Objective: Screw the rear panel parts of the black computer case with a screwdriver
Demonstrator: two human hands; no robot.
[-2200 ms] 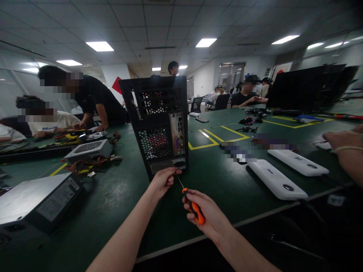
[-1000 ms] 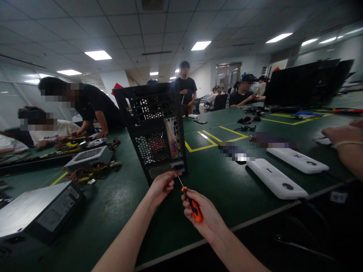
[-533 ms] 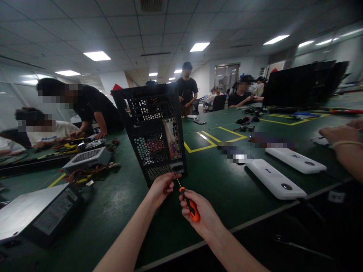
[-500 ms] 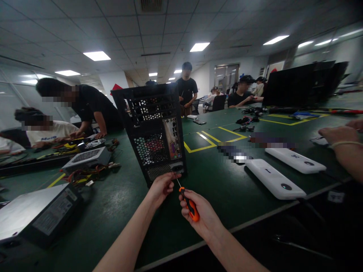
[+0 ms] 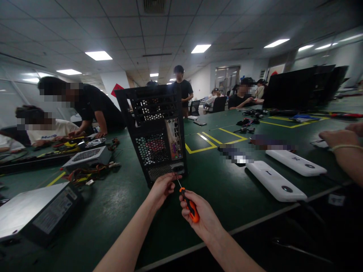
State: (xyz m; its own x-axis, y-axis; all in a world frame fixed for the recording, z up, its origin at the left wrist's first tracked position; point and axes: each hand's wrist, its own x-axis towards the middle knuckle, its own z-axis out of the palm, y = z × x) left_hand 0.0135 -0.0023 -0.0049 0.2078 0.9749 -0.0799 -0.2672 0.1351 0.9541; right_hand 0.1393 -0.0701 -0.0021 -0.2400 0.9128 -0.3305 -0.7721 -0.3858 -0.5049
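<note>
A black computer case (image 5: pixel 133 151) stands upright on the green table, its rear side facing me with honeycomb vents and a port panel (image 5: pixel 173 139). In my right hand (image 5: pixel 200 211) is an orange and black screwdriver (image 5: pixel 194 212), its thin shaft slanting up toward the case's lower rear edge. My left hand (image 5: pixel 163 189) is at the bottom of the case, fingers curled and pinched beside the screwdriver's tip. Whatever those fingers pinch is too small to make out, and the tip's exact contact is hidden by them.
Power supply units (image 5: pixel 39 211) lie left, one with bundled cables (image 5: pixel 82 174). On the right are two white power banks (image 5: pixel 275 181), a phone (image 5: pixel 235 155) and another person's hand (image 5: pixel 340 138). Monitors (image 5: pixel 300 87) stand at the back right. Several people work around the table.
The view has shifted slightly, so the case sits a little further right in it. Both my hands and the screwdriver hold nearly the same position. The person standing behind the case has shifted left.
</note>
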